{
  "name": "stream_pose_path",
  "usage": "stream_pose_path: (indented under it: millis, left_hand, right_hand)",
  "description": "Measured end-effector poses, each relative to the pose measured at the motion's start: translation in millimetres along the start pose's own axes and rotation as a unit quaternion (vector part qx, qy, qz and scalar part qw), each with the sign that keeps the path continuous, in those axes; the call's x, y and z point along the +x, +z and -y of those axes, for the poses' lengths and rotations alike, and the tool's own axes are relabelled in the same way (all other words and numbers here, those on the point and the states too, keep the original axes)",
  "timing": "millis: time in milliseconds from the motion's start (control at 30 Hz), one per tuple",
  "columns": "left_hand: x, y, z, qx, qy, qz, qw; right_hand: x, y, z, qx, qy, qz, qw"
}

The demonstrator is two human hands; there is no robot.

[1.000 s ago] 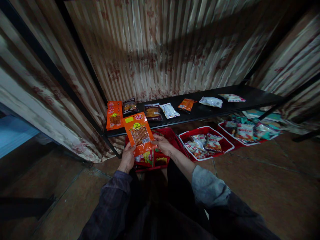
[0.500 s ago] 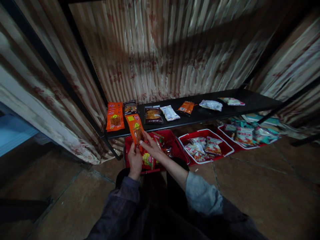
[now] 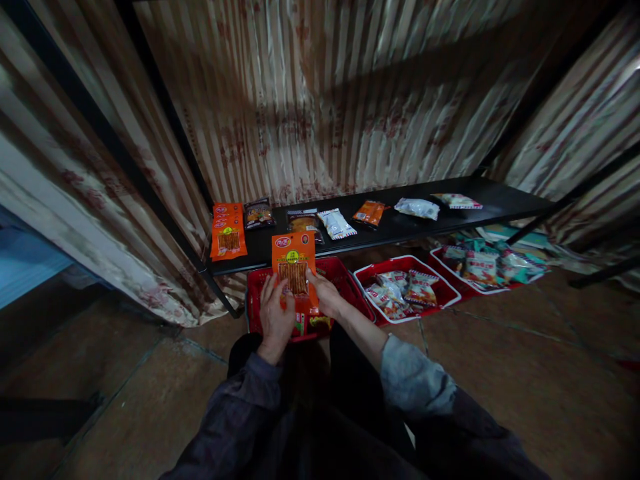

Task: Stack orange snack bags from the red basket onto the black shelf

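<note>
Our right hand point(image 3: 326, 293) pinches the lower right edge of an orange packet point(image 3: 294, 253), thumb on the front face and fingers hidden behind it. Our left hand point(image 3: 276, 319) lies at the lower left edge, fingers partly spread and thumb over the front; we cannot tell whether it clamps the film. We hold the packet roughly upright above the near red basket point(image 3: 340, 268), printed face toward us, with its top in front of the black shelf point(image 3: 515, 200). Several bagged goods, partly hidden by our hands, lie in that basket. On the shelf, from left to right, we find overlapping orange packs point(image 3: 229, 233), a dark packet point(image 3: 259, 213), a brown packet point(image 3: 303, 221) partly covered in view by the held one, a white packet point(image 3: 337, 224), a small orange packet point(image 3: 369, 213), a silvery pouch point(image 3: 417, 209) and a pale packet point(image 3: 457, 201). To the right of the near basket, on the tiled floor point(image 3: 500, 373), we have a white-rimmed basket point(image 3: 387, 267) containing white and red packets point(image 3: 395, 293), then a farther basket point(image 3: 450, 269) filled with teal and white packets point(image 3: 483, 267).
</note>
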State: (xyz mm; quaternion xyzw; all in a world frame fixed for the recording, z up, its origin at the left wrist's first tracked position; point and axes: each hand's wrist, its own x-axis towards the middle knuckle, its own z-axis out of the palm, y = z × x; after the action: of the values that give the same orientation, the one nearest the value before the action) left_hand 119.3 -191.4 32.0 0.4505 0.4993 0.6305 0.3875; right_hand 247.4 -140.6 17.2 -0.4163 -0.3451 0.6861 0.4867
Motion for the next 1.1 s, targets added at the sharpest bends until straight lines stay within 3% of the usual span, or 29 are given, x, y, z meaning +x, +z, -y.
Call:
stream_pose_path:
  millis: [67,133,233,333,533,867,1100]
  left_hand:
    - [11,-10.5,6,-0.001,-0.031,-0.039,0.999]
    - [21,-16.7,15,-0.02,-0.101,-0.04,0.994]
    - [28,-17.6,27,-0.092,-0.193,0.009,0.977]
    - [28,-14.6,30,-0.141,-0.231,0.04,0.962]
    - [24,-11.2,21,-0.161,-0.249,0.014,0.955]
    - [22,0.2,28,-0.144,-0.253,0.041,0.956]
    - [27,2.4,26,-0.151,-0.256,0.037,0.954]
  right_hand:
    - [-7,-5,8,0.04,0.029,0.001,0.999]
    - [-13,-8,16,0.068,0.051,0.004,0.996]
    - [-18,-10,22,0.088,0.079,0.011,0.993]
    - [-17,-11,24,0.089,0.088,0.011,0.992]
    - [-15,-16,23,0.076,0.103,0.027,0.991]
    - [-16,-29,31,0.021,0.1,0.012,0.995]
    - [-10,-32,27,0.041,0.099,0.023,0.994]
